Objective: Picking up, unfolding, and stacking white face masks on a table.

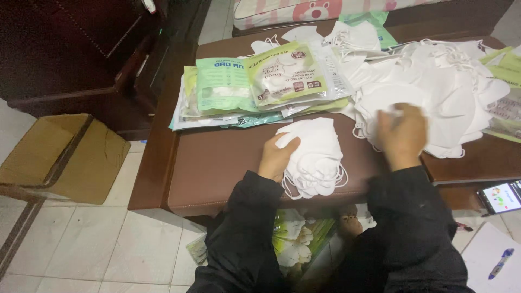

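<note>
White face masks are seen in two groups on a brown padded surface (217, 168). A small stack of masks (315, 157), with ear loops hanging over the near edge, is held by the left hand (278, 157); the thumb is laid on top of the stack's left end and the fingers are curled against its side, so the hand is closed on it. The right hand (402, 133) is blurred and is placed on the near edge of a large loose heap of masks (434, 92), which is spread across the right part of the surface. Whether a single mask is pinched by the right hand cannot be told, though the fingers are bent down into the heap. Both arms are covered by black sleeves.

Behind the stack, sealed green and white packets (260, 81) are piled flat, overlapping one another, just left of the heap. More such packets are seen at the far right edge (504, 65). Below the surface, between the sleeves, a bag of further packaged masks (296, 241) is visible on the tiled floor. A cardboard box (65, 157) is set on the floor well to the left. At the lower right, a lit phone (500, 196) is lying near a sheet of paper with a blue pen (500, 263) on it.
</note>
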